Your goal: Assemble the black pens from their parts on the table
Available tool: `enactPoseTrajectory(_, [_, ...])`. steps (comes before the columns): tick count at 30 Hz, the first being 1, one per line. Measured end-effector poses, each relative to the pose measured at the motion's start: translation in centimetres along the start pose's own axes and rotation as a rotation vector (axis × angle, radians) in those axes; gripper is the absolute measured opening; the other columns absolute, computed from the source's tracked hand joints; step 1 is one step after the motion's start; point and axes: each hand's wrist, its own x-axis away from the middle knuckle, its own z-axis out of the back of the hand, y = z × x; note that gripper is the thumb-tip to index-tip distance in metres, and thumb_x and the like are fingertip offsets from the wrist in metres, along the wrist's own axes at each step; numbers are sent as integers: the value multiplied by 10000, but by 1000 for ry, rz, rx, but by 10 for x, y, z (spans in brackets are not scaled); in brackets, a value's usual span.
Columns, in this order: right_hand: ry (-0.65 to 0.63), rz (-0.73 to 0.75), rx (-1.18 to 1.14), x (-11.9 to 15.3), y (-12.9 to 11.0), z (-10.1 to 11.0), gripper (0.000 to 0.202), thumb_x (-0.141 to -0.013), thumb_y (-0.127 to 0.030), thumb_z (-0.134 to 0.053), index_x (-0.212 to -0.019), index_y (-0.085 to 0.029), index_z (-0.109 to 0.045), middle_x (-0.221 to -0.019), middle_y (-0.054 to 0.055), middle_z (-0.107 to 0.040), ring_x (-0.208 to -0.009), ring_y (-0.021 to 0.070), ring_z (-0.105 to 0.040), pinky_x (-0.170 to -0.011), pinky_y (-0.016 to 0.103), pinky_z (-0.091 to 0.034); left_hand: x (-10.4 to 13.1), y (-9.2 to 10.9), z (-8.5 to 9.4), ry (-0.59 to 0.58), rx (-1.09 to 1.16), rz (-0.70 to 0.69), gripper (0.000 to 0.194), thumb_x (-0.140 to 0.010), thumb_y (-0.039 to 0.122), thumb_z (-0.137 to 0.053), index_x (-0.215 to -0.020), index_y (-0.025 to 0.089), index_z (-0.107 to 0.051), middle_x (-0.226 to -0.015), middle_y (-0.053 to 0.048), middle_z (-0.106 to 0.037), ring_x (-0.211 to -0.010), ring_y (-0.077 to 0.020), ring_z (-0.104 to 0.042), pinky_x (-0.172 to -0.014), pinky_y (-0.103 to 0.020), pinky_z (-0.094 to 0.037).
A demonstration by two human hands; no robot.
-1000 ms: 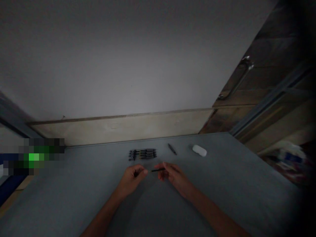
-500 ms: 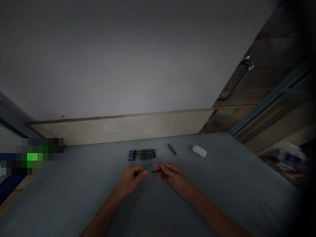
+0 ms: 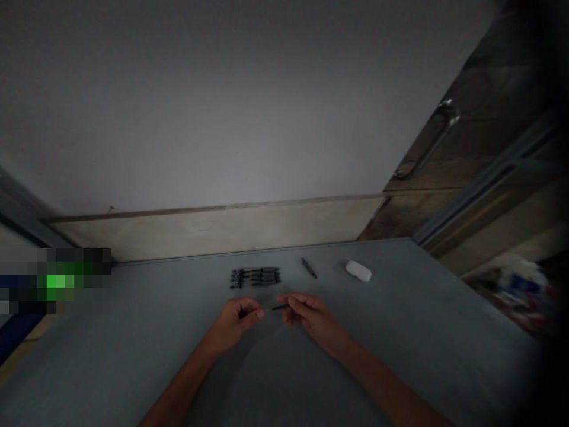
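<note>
My left hand (image 3: 240,320) pinches the pale, narrow end of a pen refill (image 3: 279,307), thin and dark along most of its length. At its other, darker end, my right hand (image 3: 309,311) grips it between thumb and fingers. The refill lies nearly level between the two hands, just above the table; its ends are hidden by the fingers. Beyond my hands, a row of several dark pens (image 3: 264,277) lies side by side. A single grey pen barrel (image 3: 309,268) rests slantwise to their right.
A rounded white case (image 3: 358,271) sits right of the barrel on the grey table (image 3: 146,320). Behind the table stands a pale wall panel (image 3: 222,232). A metal handle (image 3: 429,142) is at the right, and a plastic bag (image 3: 527,287) lies beyond the table's right edge.
Both hands keep their hold on the refill and have hardly moved. The right fingers have shifted very slightly left; the view itself has moved a little.
</note>
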Motion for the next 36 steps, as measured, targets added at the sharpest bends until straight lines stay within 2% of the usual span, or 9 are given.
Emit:
enactPoseTrajectory(4, [2,17,15,-1,0,3,519,-852,-701,-982,-1052,-222,-971,-733,49,-818,-665,186,-667,-706,345,-505,0,0,-1,9,-23,-1,682,-736,844,-880,-906,185,-827,-646,66,-482,-622,-136,-382,-617,-296,-285])
enactPoseTrajectory(10, [-11,39,137,1,1,3,555,-895,-745,-922,-1072,-221,-961,-747,51,-822,-690,202,-681,-731,362,-519,1,4,-5,81,-113,-23,758,-856,940,-686,-700,199,-730,-610,54,-427,-613,-139,-365,-624,-313,-286])
enactPoseTrajectory(13, [-1,32,136,2,0,1,557,-903,-752,-909,-1063,-221,-957,-747,47,-821,-693,204,-688,-738,365,-521,1,5,-6,101,-114,-25,714,-840,911,-714,-679,216,-673,-601,63,-418,-611,-139,-372,-627,-310,-292])
enactPoseTrajectory(17, [12,33,86,0,-2,-1,578,-876,-765,-923,-1023,-207,-957,-735,55,-815,-668,199,-687,-699,355,-502,0,5,-7,130,-86,-25,617,-788,838,-807,-804,234,-677,-600,98,-409,-593,-136,-375,-616,-296,-305])
enactPoseTrajectory(20, [11,33,63,1,-3,-2,579,-871,-768,-925,-1001,-205,-959,-716,56,-808,-653,197,-684,-691,355,-501,0,4,-6,121,-96,-28,596,-809,815,-799,-874,233,-691,-601,109,-397,-586,-140,-374,-611,-297,-306])
enactPoseTrajectory(27, [23,23,48,3,-3,-2,602,-857,-788,-929,-997,-203,-973,-712,71,-819,-660,203,-697,-687,359,-513,1,4,-8,80,-191,-37,647,-900,854,-639,-686,244,-633,-629,42,-463,-630,-169,-437,-631,-325,-321])
enactPoseTrajectory(32, [21,20,41,2,-4,-3,582,-843,-789,-942,-989,-227,-983,-715,65,-824,-653,197,-702,-692,355,-512,2,7,-8,75,-148,-9,550,-803,795,-777,-828,255,-673,-623,77,-453,-617,-162,-415,-624,-307,-316])
enactPoseTrajectory(34, [11,19,46,3,-5,-3,573,-848,-791,-937,-992,-238,-985,-723,67,-828,-667,199,-708,-701,356,-514,2,7,-8,77,-141,-11,533,-814,773,-773,-870,249,-693,-620,84,-439,-615,-161,-402,-621,-305,-308])
enactPoseTrajectory(36, [12,21,52,4,-5,-3,568,-855,-791,-933,-991,-241,-985,-730,71,-833,-679,202,-714,-709,356,-517,2,6,-7,84,-159,-29,531,-855,770,-725,-815,242,-684,-633,67,-454,-630,-164,-416,-633,-309,-316])
